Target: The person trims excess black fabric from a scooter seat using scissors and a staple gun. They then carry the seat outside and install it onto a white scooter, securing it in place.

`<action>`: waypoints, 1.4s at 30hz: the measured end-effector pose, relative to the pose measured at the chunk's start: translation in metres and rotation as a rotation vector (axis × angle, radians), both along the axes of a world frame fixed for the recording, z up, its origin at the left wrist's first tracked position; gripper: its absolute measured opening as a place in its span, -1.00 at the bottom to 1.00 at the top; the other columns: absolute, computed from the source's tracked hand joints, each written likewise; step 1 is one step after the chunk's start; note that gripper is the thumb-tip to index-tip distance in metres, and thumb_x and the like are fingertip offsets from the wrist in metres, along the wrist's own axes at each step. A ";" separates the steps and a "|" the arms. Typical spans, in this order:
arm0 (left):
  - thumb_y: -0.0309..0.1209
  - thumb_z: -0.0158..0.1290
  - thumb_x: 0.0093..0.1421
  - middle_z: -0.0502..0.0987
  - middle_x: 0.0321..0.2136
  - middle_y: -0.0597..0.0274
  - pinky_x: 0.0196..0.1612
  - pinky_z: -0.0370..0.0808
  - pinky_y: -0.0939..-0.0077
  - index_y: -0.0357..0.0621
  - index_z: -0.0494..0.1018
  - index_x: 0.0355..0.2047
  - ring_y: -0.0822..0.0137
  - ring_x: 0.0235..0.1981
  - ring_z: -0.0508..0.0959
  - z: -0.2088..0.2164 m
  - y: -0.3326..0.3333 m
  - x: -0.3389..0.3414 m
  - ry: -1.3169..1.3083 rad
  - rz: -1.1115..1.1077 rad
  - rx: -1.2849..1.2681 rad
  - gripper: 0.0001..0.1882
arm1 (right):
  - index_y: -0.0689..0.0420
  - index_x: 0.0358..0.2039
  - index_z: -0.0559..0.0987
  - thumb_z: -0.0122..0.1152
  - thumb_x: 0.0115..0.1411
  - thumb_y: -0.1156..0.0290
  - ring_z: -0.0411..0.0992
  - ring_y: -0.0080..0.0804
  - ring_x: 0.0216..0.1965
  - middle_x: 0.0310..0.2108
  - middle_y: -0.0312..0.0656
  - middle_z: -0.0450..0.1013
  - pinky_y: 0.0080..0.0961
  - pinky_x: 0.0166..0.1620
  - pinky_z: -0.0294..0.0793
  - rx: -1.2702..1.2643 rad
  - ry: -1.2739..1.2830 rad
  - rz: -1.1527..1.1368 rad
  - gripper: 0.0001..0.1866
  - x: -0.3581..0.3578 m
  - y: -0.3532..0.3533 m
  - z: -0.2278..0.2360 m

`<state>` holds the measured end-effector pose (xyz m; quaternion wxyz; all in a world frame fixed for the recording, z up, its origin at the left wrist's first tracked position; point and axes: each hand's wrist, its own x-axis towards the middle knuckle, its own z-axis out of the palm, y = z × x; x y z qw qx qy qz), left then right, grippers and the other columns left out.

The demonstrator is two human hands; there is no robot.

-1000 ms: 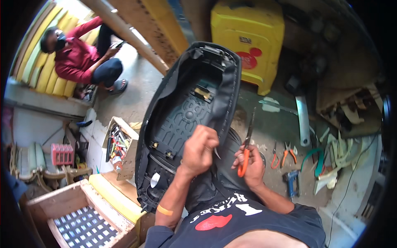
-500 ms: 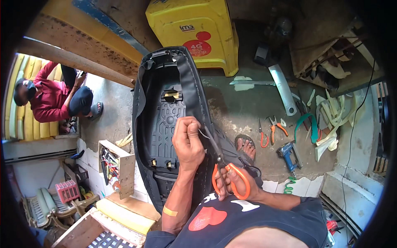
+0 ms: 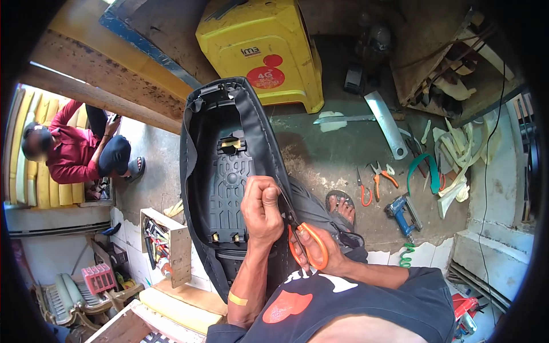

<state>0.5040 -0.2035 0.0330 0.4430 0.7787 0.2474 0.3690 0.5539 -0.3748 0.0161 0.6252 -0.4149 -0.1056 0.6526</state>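
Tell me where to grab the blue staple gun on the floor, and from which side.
Grip the staple gun by its blue handle, probably from above and the left: it lies flat, a grey bar runs along its right, and the green coiled hose trails off the handle's lower end.

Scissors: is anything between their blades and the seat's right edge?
Nothing visible: the scissors, in the right hand, are right at that edge of the seat. The left hand, closed, is close beside their blades.

Right of your right fingers (image 3: pixel 313 250), the grey floor (image 3: pixel 320 154) holds orange-handled pliers (image 3: pixel 377 178), a blue staple gun (image 3: pixel 402 215) and a green strap (image 3: pixel 435 180).
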 end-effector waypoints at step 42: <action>-0.18 0.22 0.27 0.54 -0.57 0.05 -0.36 0.48 0.24 -0.34 0.46 -0.17 0.31 -0.53 0.50 0.046 0.051 0.010 0.600 0.158 0.016 -0.60 | 0.28 -0.11 0.41 0.04 0.44 -0.06 0.39 -0.58 -0.63 -0.50 -0.26 0.39 -0.61 -0.64 0.48 0.001 0.069 -0.046 -0.47 0.040 0.003 0.010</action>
